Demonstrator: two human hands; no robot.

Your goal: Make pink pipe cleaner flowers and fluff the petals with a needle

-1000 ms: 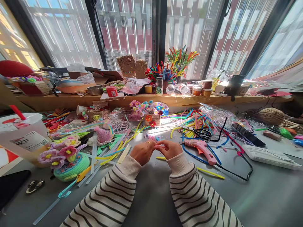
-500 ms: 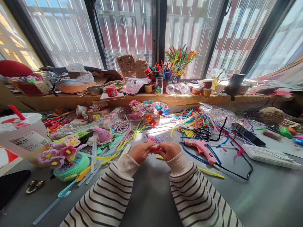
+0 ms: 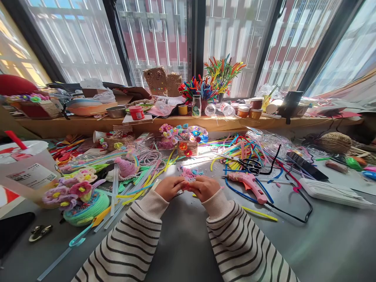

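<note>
My left hand (image 3: 169, 188) and my right hand (image 3: 206, 187) meet fingertip to fingertip over the grey table (image 3: 188, 243). The fingers of both are closed in a pinch around something small and reddish-pink, mostly hidden, whose kind I cannot make out. Just beyond them lies a small heap of pink and blue fuzzy trimmings (image 3: 190, 172). A yellow pipe cleaner (image 3: 258, 214) rests to the right of my right wrist. The pink glue gun (image 3: 248, 186) lies further right, near black-handled scissors (image 3: 249, 166).
A pile of coloured pipe cleaners (image 3: 252, 149) spreads at the back right. Left are clear glue sticks (image 3: 114, 190), a fuzzy flower piece on a green base (image 3: 88, 209) and a drink cup (image 3: 29, 172). A flower-covered box (image 3: 188, 148) stands behind my hands. A white power bank-like object (image 3: 335, 192) lies right.
My fingertips have drawn closer together, the right hand shifting slightly left and its fingers bending downward. The whole view has slid a little. Things on the table stay in place.
</note>
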